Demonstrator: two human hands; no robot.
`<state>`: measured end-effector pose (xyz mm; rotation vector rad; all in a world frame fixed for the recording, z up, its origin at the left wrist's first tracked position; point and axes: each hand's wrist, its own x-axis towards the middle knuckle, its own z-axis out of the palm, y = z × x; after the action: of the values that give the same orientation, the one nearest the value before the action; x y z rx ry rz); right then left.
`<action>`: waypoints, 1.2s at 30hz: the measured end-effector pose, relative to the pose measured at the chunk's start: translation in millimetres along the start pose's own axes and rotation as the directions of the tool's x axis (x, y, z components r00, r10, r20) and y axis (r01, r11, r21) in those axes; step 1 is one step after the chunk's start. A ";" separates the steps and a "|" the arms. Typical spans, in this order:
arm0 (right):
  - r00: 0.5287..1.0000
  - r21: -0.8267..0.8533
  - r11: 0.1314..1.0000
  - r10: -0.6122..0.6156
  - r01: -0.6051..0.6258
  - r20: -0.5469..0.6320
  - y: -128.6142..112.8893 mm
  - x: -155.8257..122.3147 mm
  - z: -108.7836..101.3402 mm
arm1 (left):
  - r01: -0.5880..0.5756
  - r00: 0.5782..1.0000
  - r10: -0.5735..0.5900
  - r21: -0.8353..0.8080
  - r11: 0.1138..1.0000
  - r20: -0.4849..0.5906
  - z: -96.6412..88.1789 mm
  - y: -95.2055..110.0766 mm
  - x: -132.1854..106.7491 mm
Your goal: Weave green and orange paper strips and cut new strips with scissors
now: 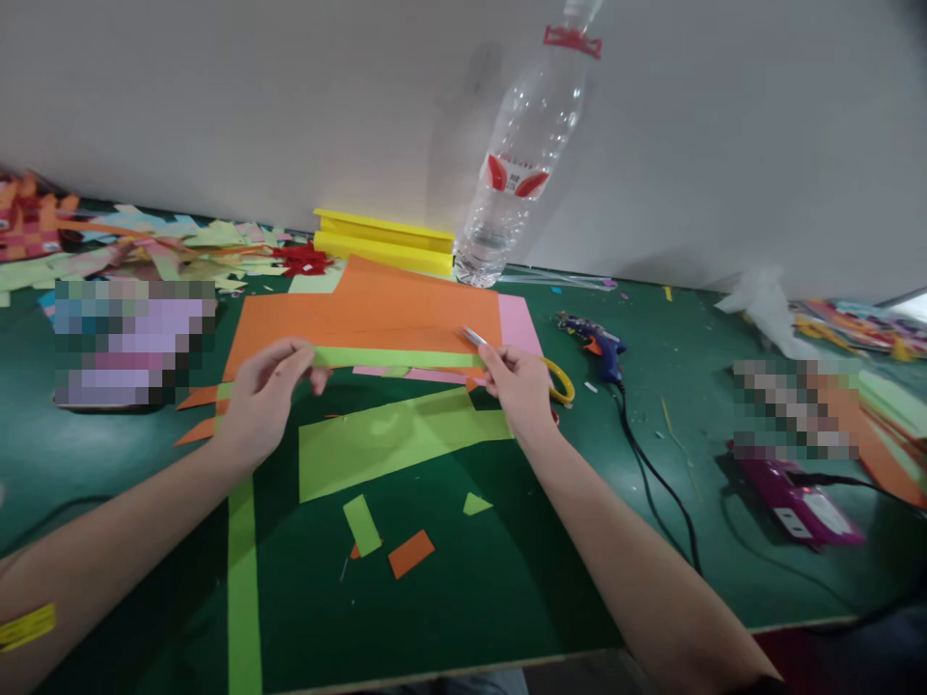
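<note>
A narrow light-green paper strip (395, 358) is stretched level between my two hands. My left hand (265, 396) pinches its left end. The strip's other end is between the fingers of my right hand (519, 384), which also holds scissors; their metal tip (474, 336) pokes out above my thumb and a yellow handle loop (560, 382) shows behind the hand. Beneath the strip lie orange paper sheets (304, 319) on a pink one (518, 323). Closer to me is a wider green paper piece (391, 436). A long green strip (243, 579) runs under my left forearm, beside pointed orange strips (199, 398).
A clear plastic bottle (532, 125) stands against the wall by folded yellow paper (383, 241). A glue gun (598, 347) with a black cord lies right of my right hand. Farther right is a magenta power strip (793, 497). Paper scraps (411, 554) lie in front; more heap back left.
</note>
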<state>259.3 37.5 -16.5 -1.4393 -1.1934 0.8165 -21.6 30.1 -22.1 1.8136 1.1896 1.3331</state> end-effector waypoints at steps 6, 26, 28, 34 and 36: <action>0.936 -0.459 0.820 -0.259 0.343 0.237 -2.6 -14.3 7.2 | -0.040 0.936 0.082 0.129 0.991 -0.342 0.5 7.6 -1.4; 0.846 -0.797 0.427 -0.500 0.426 0.185 -20.6 -8.9 -65.5 | -0.498 0.867 0.279 0.682 0.536 0.414 14.4 17.4 -10.5; 0.877 -0.807 0.414 -0.415 0.420 0.243 -4.2 -5.6 -71.2 | -0.483 0.874 0.236 0.713 0.509 0.424 12.5 13.7 -9.0; 0.906 -0.807 0.417 -0.245 0.419 0.344 20.3 2.0 -78.4 | -0.430 0.890 0.156 0.672 0.603 0.429 8.1 12.9 -6.4; 0.904 -0.800 0.424 -0.249 0.424 0.347 22.3 5.1 -80.5 | -0.405 0.894 0.131 0.647 0.646 0.429 6.9 15.3 -5.9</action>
<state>341.1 20.1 -19.9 -1.8097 -2.1506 -0.0394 -10.8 18.6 -13.8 2.7594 1.3881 0.6160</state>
